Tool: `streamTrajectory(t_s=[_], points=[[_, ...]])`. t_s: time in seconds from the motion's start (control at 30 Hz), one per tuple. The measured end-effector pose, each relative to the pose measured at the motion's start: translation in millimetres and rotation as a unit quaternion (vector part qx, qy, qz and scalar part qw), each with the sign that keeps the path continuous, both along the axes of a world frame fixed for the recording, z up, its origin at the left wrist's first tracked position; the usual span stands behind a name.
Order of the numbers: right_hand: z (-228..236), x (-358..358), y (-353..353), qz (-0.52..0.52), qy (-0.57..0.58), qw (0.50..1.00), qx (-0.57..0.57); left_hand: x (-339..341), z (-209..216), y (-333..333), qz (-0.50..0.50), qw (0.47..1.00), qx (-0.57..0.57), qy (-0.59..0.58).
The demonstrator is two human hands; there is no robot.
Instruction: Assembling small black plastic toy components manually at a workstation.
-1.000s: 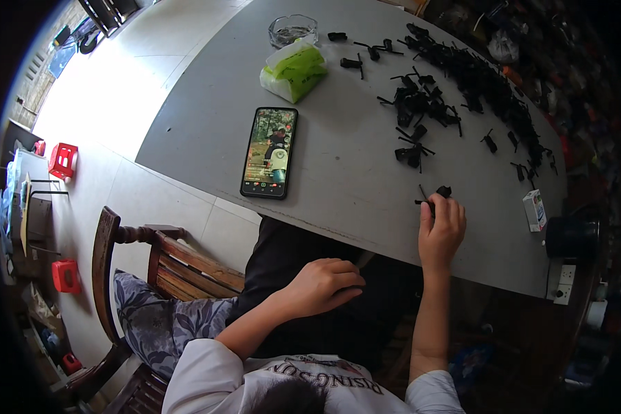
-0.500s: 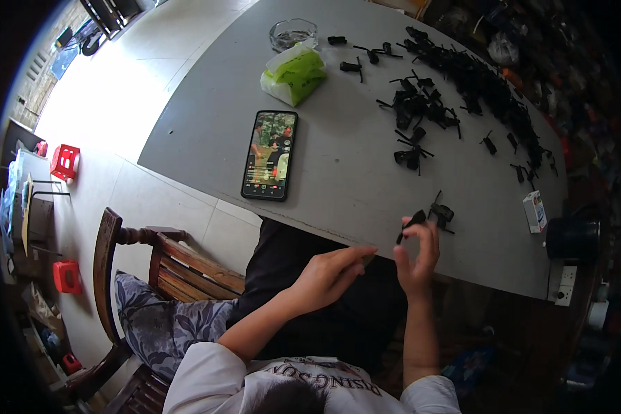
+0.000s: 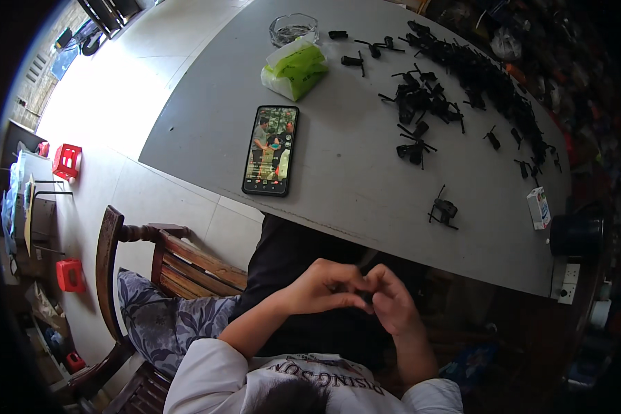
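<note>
My left hand (image 3: 324, 288) and my right hand (image 3: 395, 303) meet over my lap, just off the near edge of the table. Between their fingertips is a small black part (image 3: 367, 297), mostly covered by the fingers. Both hands are closed in a pinch on it. Beyond them on the tabletop lies a similar black plastic part (image 3: 445, 209) with thin prongs. Farther off sit a pair of these parts (image 3: 412, 148) and a loose cluster (image 3: 424, 100).
A long heap of black parts (image 3: 486, 76) runs along the grey table's (image 3: 207, 131) right side. On the left are a lit phone (image 3: 269, 152), a green-and-white bag (image 3: 295, 69) and a glass ashtray (image 3: 293, 31). A small carton (image 3: 539, 208) stands near a dark mug (image 3: 576, 237).
My right hand has drawn back from the table toward my lap with the black part, and my left hand has closed in to meet it.
</note>
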State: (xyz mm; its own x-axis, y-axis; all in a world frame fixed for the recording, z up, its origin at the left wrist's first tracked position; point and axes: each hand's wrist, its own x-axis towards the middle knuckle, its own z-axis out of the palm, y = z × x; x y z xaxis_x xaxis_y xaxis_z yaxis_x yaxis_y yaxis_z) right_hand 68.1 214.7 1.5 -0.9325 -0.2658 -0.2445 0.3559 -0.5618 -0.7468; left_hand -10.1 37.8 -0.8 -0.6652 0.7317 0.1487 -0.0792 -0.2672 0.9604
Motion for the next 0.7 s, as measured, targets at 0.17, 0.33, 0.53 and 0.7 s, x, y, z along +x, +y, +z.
streamTrajectory(t_s=[0.17, 0.33, 0.53, 0.7], points=[[10, 6, 10, 0.222, -0.024, 0.974, 0.029, -11, 11, -7, -0.116, 0.977, 0.036, 0.177], [20, 14, 2, 0.154, 0.162, 0.937, 0.268, -9, 6, -9, -0.114, 0.971, 0.041, 0.205], [22, 11, 1, 0.068, 0.112, 0.925, 0.356, -7, -1, -4, -0.002, 0.98, 0.006, 0.198], [28, -8, -11, -0.121, 0.336, 0.575, 0.736, -5, -2, 5, 0.073, 0.993, -0.092, -0.021]])
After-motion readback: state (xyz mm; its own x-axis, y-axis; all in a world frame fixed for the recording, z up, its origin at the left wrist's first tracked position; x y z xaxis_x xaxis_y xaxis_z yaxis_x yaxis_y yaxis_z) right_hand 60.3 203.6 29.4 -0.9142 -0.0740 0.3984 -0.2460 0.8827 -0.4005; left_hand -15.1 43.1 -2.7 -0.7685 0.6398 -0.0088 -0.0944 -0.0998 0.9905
